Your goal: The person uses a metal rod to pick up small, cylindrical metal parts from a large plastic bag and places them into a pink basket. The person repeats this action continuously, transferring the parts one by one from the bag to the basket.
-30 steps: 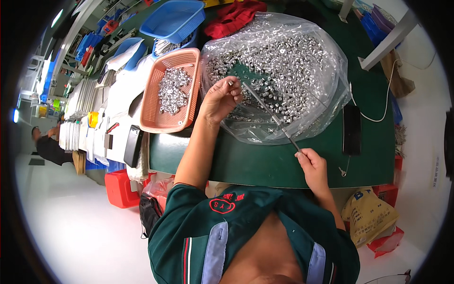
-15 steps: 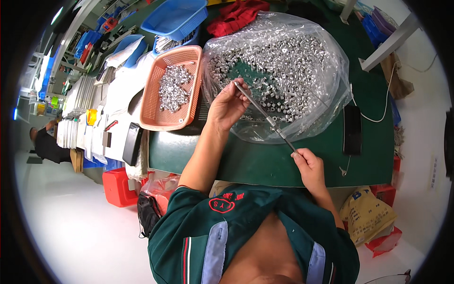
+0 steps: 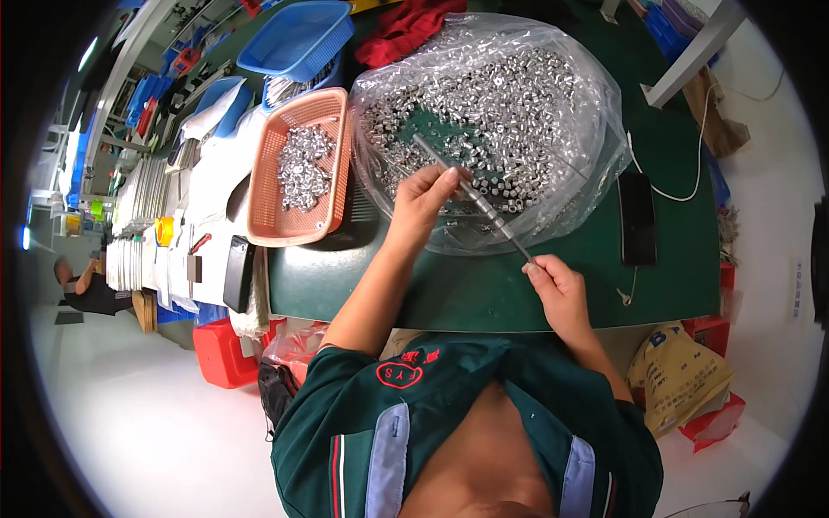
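Note:
A slim metal rod point(image 3: 497, 221) slants across in front of me, with small silver sleeves threaded along its middle. My left hand point(image 3: 425, 197) is closed round its upper half, thumb on top, and the far tip sticks out beyond the fingers. The near end is pinched between thumb and fingers of my right hand point(image 3: 560, 292). Beneath the rod lies an opened clear plastic bag point(image 3: 596, 173) spread on the table, full of loose short metal sleeves point(image 3: 527, 112). Whether my left fingers cover more sleeves on the rod is hidden.
Left of the bag stands an orange mesh basket point(image 3: 259, 207) holding metal pieces. Blue baskets point(image 3: 298, 34) and a red cloth point(image 3: 406, 30) sit behind. A black phone point(image 3: 637, 220) lies on the right of the green table point(image 3: 345, 285). Farther left, a person point(image 3: 91, 289) is visible.
My left hand has slid from the rod's far tip down toward its middle, leaving the tip bare. My right hand still holds the near end. The whole view has shifted slightly.

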Tool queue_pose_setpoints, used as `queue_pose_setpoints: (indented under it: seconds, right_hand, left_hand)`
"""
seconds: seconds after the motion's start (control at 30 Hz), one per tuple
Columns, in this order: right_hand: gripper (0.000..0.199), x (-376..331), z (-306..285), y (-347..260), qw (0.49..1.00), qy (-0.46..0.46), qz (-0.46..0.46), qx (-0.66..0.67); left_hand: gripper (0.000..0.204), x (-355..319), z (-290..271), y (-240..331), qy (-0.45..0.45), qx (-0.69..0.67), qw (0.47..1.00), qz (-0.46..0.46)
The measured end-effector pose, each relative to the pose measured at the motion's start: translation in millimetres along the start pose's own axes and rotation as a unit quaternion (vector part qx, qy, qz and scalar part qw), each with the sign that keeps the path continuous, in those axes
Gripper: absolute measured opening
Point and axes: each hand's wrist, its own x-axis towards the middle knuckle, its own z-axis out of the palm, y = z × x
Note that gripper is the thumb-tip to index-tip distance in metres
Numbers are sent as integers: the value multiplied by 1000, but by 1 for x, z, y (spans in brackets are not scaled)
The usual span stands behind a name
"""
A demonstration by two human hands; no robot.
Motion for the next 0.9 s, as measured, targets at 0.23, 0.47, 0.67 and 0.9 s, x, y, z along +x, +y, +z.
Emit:
queue_pose_setpoints:
  seconds: [0.23,0.47,0.67,0.9]
  right_hand:
    - [14,3,-8,15,997,30,61,38]
    - [15,3,-10,17,995,24,70,63]
    - [15,3,-13,14,994,16,82,65]
    - [14,1,-12,18,997,12,64,41]
  left_hand:
    - [18,56,-23,-3,27,421,897,134]
    - [19,70,-24,-28,-21,542,819,185]
    - [17,47,-33,1,-31,37,999,0]
    - [17,26,-49,20,-73,-170,982,45]
